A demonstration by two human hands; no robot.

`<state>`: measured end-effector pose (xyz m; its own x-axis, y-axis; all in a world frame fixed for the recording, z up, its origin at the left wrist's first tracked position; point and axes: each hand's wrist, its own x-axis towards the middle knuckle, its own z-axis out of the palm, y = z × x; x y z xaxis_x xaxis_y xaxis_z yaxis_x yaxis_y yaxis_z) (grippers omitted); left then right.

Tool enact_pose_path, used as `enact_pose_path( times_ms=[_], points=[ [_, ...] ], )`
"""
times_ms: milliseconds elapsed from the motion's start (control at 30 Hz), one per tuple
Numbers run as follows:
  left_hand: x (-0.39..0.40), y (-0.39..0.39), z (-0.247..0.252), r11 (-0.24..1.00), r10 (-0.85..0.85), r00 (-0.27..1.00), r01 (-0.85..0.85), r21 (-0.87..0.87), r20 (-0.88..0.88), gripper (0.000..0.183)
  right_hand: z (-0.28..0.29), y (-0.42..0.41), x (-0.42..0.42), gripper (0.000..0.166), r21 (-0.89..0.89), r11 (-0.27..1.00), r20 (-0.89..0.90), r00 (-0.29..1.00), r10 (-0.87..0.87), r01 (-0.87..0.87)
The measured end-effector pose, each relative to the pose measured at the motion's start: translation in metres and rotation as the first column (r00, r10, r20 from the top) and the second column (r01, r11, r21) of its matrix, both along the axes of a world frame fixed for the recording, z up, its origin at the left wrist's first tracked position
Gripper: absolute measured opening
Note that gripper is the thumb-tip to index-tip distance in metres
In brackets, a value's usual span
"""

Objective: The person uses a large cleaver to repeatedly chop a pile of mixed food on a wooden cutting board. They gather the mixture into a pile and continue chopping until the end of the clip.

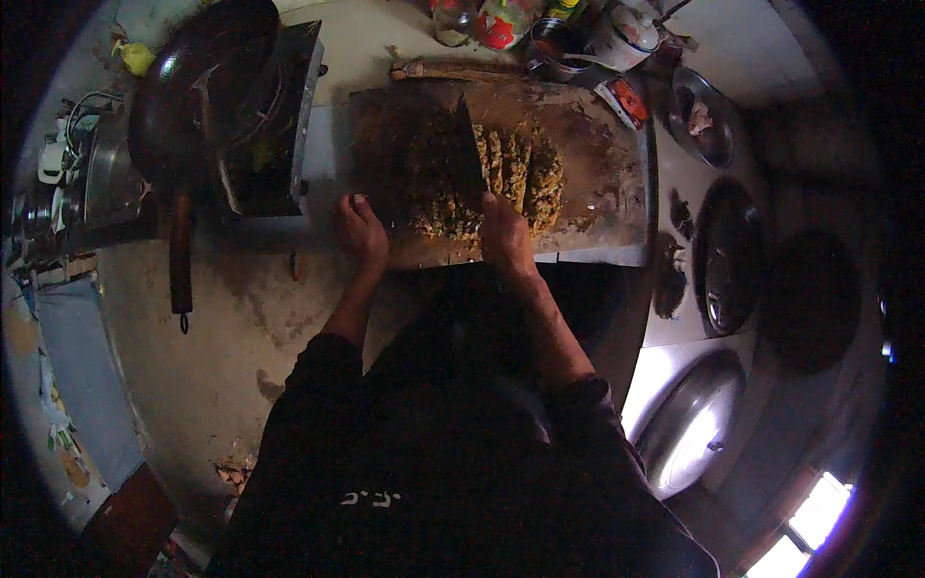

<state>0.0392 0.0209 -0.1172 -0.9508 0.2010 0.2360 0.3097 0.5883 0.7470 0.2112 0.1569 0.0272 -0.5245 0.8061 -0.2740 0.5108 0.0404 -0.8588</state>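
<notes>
My right hand grips the handle of a kitchen knife, whose dark blade points away from me across the wooden cutting board. Under and beside the blade lies a spread of finely chopped food, yellowish-brown with green bits. Long parallel grooves run through it right of the knife; its left part is in shadow. My left hand hovers at or over the board's near left corner, fingers curled. Whether that hand touches the board or holds anything is unclear.
At left, a wok with a long wooden handle sits by a gas stove. Behind the board are a small pot, glass jars and a lidded enamel pot. A red packet, metal bowl and pan lid are at right.
</notes>
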Motion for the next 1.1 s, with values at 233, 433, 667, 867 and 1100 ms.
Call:
enact_pose_path(
  times_ms=[233,433,667,867,1100],
  points=[
    [-0.004,0.005,-0.002,0.999,-0.004,0.999,0.002,-0.045,-0.032,0.029,-0.015,0.01,0.005,0.046,0.068,0.997,0.03,0.999,-0.033,0.031],
    [-0.004,0.007,0.008,0.998,-0.042,0.998,0.044,-0.035,0.042,0.032,-0.016,0.021,0.01,0.047,0.04,0.999,0.127,0.992,-0.019,0.014],
    [0.01,0.007,0.025,0.998,-0.036,0.977,0.023,0.063,0.212,0.034,-0.019,0.018,0.019,0.043,0.1,0.993,-0.001,0.998,-0.069,0.069],
    [0.006,0.004,0.019,0.994,-0.029,0.999,0.032,-0.106,0.025,0.037,-0.063,0.019,0.033,0.04,0.332,0.942,-0.03,0.999,-0.04,0.048],
    [-0.003,0.005,0.014,0.984,-0.034,0.998,0.023,-0.179,-0.056,0.036,-0.015,0.012,0.019,0.044,-0.005,0.997,0.116,0.991,-0.072,0.074]
  ],
)
